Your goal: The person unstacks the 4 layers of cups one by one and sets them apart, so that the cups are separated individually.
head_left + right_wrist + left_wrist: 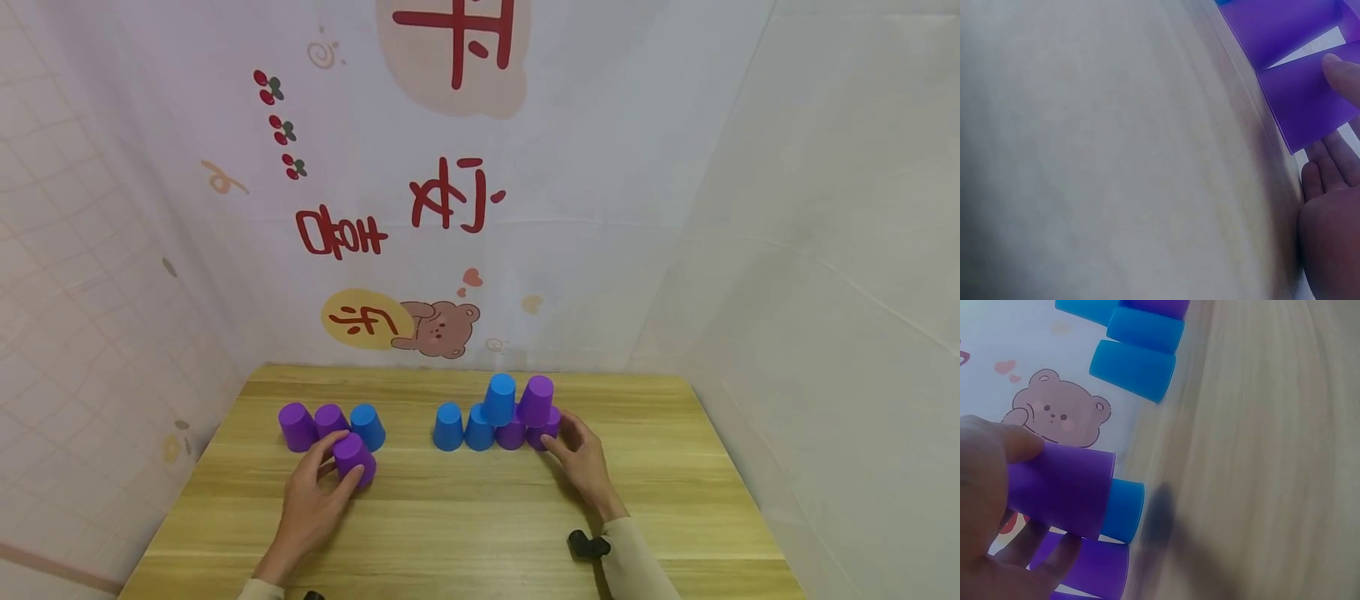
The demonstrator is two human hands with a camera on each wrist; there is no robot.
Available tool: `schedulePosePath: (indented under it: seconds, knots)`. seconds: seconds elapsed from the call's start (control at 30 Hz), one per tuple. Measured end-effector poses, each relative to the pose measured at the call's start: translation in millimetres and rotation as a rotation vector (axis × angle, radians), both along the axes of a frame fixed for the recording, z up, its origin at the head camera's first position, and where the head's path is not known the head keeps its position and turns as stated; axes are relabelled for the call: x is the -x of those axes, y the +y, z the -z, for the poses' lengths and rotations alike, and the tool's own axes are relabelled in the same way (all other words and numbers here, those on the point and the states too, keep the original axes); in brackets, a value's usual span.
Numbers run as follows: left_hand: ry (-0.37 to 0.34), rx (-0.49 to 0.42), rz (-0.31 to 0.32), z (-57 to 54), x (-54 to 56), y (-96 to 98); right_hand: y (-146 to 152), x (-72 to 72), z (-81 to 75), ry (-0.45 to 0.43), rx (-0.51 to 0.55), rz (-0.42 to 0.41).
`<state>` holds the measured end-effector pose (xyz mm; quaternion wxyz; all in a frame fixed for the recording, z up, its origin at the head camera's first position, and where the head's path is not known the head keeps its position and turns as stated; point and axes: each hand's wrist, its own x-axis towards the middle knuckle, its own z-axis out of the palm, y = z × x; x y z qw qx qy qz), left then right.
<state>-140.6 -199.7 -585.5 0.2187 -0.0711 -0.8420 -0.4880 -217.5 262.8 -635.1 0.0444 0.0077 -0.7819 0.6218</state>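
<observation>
My left hand point(311, 500) grips an upside-down purple cup point(354, 462), its thumb on one side and fingers on the other. This cup is held off the table, in front of a row of two purple cups and a blue cup point(367, 427). On the right, two blue and two purple cups form a bottom row, with an upper blue cup point(499, 400) and an upper purple cup point(536, 402) resting on it. My right hand point(581, 462) holds the row's rightmost purple cup point(1310, 100) at its sides, thumb on the near face.
The wooden table point(465, 533) ends at a white printed cloth point(585, 208) at the back. Similar cloth hangs at both sides. A gap of table separates the left row from the right group. A black wrist device point(588, 546) sits at the right sleeve.
</observation>
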Motion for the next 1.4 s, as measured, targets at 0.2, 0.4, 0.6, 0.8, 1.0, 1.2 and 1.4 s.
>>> schedulePosePath:
  seconds: [0.2,0.4,0.6,0.8,1.0,1.2,1.4]
  knots:
    - [0.024,-0.021,0.008,0.6,0.9,3.0,0.0,0.6,-1.1,0.007,-0.002,-0.003]
    - [0.024,-0.017,0.011,5.6,2.0,3.1,0.3,0.9,0.8,0.013,-0.002,-0.005]
    - [-0.007,0.004,0.001,12.6,4.0,0.7,0.8,0.8,2.6,0.012,-0.006,-0.001]
    - [-0.026,0.017,-0.012,15.9,4.1,0.6,1.6,1.4,3.9,0.013,-0.003,0.001]
    - [-0.029,0.021,-0.014,18.1,5.0,0.2,1.3,0.6,3.9,0.025,-0.022,0.000]
    - [-0.037,0.025,-0.022,20.8,6.2,-0.4,0.3,-0.9,1.7,0.034,-0.029,0.005]
    - [-0.058,0.016,-0.025,22.5,6.7,-1.0,1.5,-0.5,2.7,0.031,-0.014,0.002]
